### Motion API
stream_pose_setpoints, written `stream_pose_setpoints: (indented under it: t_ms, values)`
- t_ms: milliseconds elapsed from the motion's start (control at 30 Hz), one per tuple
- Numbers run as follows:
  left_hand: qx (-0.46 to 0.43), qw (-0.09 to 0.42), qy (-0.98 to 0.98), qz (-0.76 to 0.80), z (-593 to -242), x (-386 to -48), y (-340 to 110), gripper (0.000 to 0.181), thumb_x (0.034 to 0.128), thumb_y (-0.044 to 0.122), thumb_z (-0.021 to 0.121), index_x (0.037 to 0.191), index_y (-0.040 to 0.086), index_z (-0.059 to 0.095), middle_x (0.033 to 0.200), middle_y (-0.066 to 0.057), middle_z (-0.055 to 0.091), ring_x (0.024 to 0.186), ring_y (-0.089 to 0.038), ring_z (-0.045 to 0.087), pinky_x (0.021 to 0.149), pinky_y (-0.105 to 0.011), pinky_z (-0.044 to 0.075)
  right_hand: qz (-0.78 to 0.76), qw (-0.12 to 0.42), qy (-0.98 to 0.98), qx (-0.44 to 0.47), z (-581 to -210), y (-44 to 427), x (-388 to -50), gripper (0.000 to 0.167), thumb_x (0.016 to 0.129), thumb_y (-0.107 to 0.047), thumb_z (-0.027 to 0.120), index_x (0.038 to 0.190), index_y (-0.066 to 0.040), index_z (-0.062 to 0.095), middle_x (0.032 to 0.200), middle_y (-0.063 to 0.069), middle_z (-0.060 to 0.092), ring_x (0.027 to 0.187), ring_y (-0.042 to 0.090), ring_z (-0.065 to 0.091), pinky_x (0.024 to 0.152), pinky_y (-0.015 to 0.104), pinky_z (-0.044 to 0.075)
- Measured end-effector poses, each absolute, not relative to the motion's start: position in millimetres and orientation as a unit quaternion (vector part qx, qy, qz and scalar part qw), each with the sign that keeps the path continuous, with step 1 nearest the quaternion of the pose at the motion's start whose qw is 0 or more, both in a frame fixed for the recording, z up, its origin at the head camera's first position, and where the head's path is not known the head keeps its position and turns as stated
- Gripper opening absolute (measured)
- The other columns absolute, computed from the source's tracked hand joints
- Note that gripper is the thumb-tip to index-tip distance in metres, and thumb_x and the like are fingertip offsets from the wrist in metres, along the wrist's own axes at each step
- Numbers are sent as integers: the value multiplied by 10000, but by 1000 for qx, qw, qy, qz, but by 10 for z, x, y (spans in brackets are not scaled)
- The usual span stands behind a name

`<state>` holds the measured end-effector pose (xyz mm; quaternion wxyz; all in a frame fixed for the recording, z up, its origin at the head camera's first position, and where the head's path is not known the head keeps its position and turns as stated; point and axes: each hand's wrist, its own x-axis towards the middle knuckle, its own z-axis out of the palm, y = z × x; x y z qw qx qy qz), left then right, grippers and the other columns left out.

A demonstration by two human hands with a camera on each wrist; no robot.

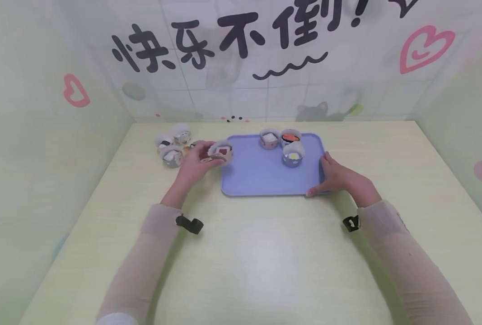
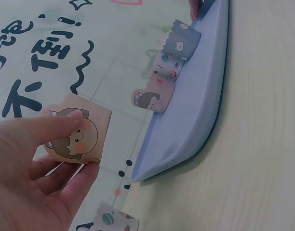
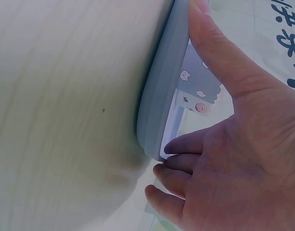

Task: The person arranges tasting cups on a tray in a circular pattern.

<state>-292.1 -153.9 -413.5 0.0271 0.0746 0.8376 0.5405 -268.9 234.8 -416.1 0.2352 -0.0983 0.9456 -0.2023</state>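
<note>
In the head view my left hand pinches a small scalloped paper cup between thumb and fingers, at the left edge of a blue tray. A white piece with a dark red square sits inside it. Up close, the left wrist view shows a cartoon face on the pink cup, raised off the table. My right hand grips the tray's near right corner, thumb on the near rim and fingers along the right side. Three filled cups stand on the tray: white, orange-topped and white-and-yellow.
Several more filled paper cups cluster on the table left of the tray, partly behind my left hand. A wall with large black characters rises behind the table. Side walls stand left and right.
</note>
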Motion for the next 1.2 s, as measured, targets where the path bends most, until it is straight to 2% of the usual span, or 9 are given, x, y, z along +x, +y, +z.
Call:
stream_pose_setpoints:
  t_ms: [467, 933, 1200]
  values:
    - [116, 62, 861, 491, -4265, -2993, -937, 603, 866, 153, 778, 1389, 21, 509, 1393, -181, 577, 1291, -331, 576, 1128, -408, 459, -208, 231, 945, -99, -4185, 2372, -2705, 1394, 739, -562, 822, 1510, 149, -96, 1592, 371, -145, 1495, 532, -16, 1235, 617, 98]
    - [176, 98, 865, 459, -4405, -2956, -455, 531, 856, 148, 782, 1321, 45, 547, 1326, -127, 625, 1245, -271, 605, 1093, -368, 486, -207, 228, 946, -99, -4184, 2352, -2704, 1370, 753, -525, 827, 1510, 151, -91, 1593, 367, -149, 1500, 519, -32, 1244, 601, 89]
    - [195, 121, 873, 431, -4459, -2975, -228, 560, 841, 143, 799, 1332, 45, 548, 1311, -137, 635, 1228, -262, 604, 1092, -369, 479, -202, 227, 948, -99, -4181, 2348, -2698, 1375, 746, -539, 827, 1509, 159, -79, 1589, 376, -144, 1492, 534, -24, 1237, 612, 96]
